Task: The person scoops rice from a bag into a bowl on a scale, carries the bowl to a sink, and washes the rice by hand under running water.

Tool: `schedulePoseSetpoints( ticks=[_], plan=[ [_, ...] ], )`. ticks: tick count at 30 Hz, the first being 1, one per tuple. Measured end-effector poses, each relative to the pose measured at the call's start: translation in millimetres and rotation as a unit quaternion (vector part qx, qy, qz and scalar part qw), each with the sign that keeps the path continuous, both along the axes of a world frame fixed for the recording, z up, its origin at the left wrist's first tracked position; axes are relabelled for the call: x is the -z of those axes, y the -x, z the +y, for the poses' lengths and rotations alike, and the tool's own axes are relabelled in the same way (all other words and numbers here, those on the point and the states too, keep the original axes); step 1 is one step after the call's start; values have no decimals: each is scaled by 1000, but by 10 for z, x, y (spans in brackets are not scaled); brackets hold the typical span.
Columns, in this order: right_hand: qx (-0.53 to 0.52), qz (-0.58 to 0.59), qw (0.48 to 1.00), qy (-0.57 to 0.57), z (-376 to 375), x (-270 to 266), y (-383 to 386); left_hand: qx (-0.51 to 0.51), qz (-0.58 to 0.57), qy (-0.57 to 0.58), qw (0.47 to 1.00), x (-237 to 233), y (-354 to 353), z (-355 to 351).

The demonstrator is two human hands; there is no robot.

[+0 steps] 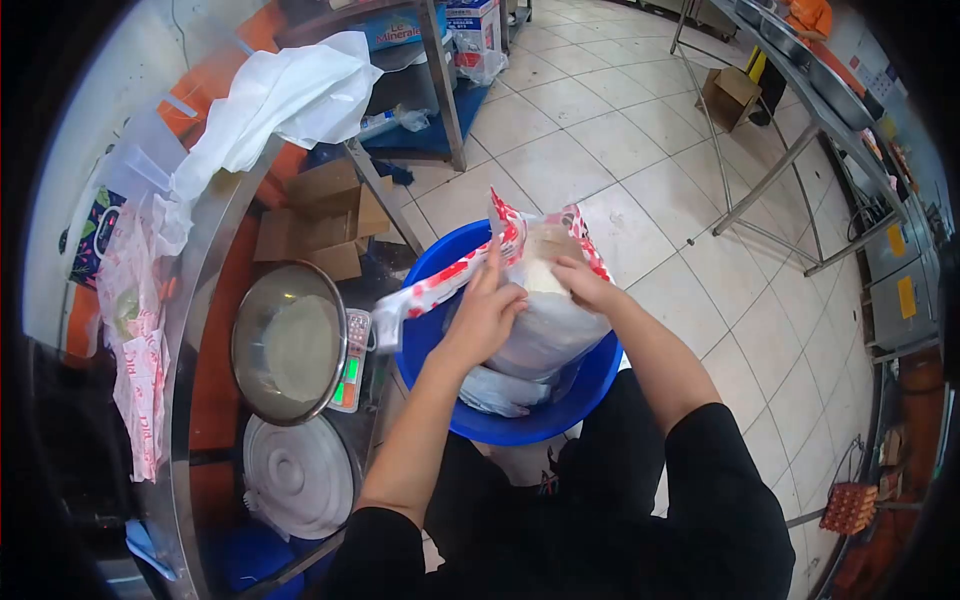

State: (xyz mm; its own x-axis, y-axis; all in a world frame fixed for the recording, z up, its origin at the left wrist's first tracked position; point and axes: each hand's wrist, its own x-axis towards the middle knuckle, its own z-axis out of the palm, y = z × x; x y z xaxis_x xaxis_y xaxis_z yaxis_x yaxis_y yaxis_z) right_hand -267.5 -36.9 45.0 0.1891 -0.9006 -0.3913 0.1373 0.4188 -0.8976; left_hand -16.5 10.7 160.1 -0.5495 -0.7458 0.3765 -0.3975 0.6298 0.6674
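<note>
A clear plastic bag with red-and-white print [545, 325] stands in a blue tub [560, 425] in front of me. Pale, whitish contents show through its side and at its opened top. My left hand [487, 312] is closed on the left edge of the bag's mouth, index finger pointing up along the printed film. On the other side, my right hand [587, 284] grips the upper right of the bag, its fingertips partly hidden at the rim. A long printed flap [430, 290] of the plastic hangs out to the left over the tub's rim.
To the left, a metal bowl of pale powder [300, 345] rests on a digital scale [350, 375]. Below it lies a round white lid [298, 475]. An open cardboard box [325, 215] sits behind the bowl. A metal-legged table [800, 130] and a person [808, 18] are at upper right.
</note>
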Motion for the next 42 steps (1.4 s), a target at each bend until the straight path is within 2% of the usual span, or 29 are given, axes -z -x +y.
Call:
schedulePoseSetpoints(
  ticks=[1,2,5,7,8,10,14,16,17,20,21,24,26,28,29,31,32,33,34,35,36,37,38,39,40,41,42],
  plan=[
    [30,-31,999,4,105,-244,21,-14,-19,30,999,-9,-7,-21],
    [42,-70,996,23,63,-120,138,-28,-37,60,997,-17,-15,-46],
    [61,-98,993,-1,95,-269,293,-33,-69,27,997,4,-50,-36],
    [105,-172,979,19,100,-415,310,-42,-78,14,996,98,-100,-46],
    [101,-168,980,19,95,-490,326,-46,-74,14,996,165,-111,-29],
    [177,-53,981,64,122,-798,263,-36,-62,-59,996,215,-153,24],
    [192,-14,979,70,120,-1117,224,-46,-53,-72,995,275,-201,101],
    [242,-44,969,40,160,-1285,149,-67,-58,-76,993,252,-216,147],
    [202,-99,973,46,54,-1096,282,-59,-35,-55,996,289,-237,140],
    [190,-114,975,8,130,-1277,231,-68,-5,-33,997,382,-259,167],
    [152,-93,983,42,69,-1226,274,-78,-10,-29,996,417,-266,181],
    [152,6,985,85,129,-1628,-4,-104,-8,-11,994,514,-248,224],
    [151,-68,986,6,2,-1848,-177,-139,-7,33,990,660,-211,245],
    [101,-55,993,32,-86,-2152,-726,-156,46,20,987,729,-181,306],
    [73,-57,995,22,-156,-2128,-1034,-175,21,25,984,727,-170,353],
    [95,18,990,105,-294,-2173,-1615,-205,0,33,978,733,-142,431],
    [153,73,976,135,-345,-2096,-2043,-200,15,28,979,764,-133,449],
    [179,79,965,175,-442,-1961,-2476,-192,31,22,981,781,-97,475],
    [195,140,941,239,-669,-1683,-2833,-197,-25,-19,980,784,-56,520],
    [207,323,876,291,-853,-1512,-3220,-126,215,-158,956,1182,244,413],
    [191,350,838,371,-837,-1430,-3657,-41,439,-280,853,1569,480,239],
    [178,373,804,427,-789,-1363,-4047,33,573,-388,721,1250,248,380],
    [166,395,766,479,-706,-1316,-4348,66,621,-422,657,1033,96,529],
    [122,424,733,517,-565,-1394,-4575,82,643,-431,628,927,30,607],
    [80,452,696,551,-465,-1475,-4735,91,650,-429,621,859,-53,673],
    [82,451,697,552,-478,-1470,-4840,93,652,-423,623,793,-136,736],
    [-9,531,610,588,-527,-1452,-4939,93,648,-415,632,735,-200,782]
  ],
)
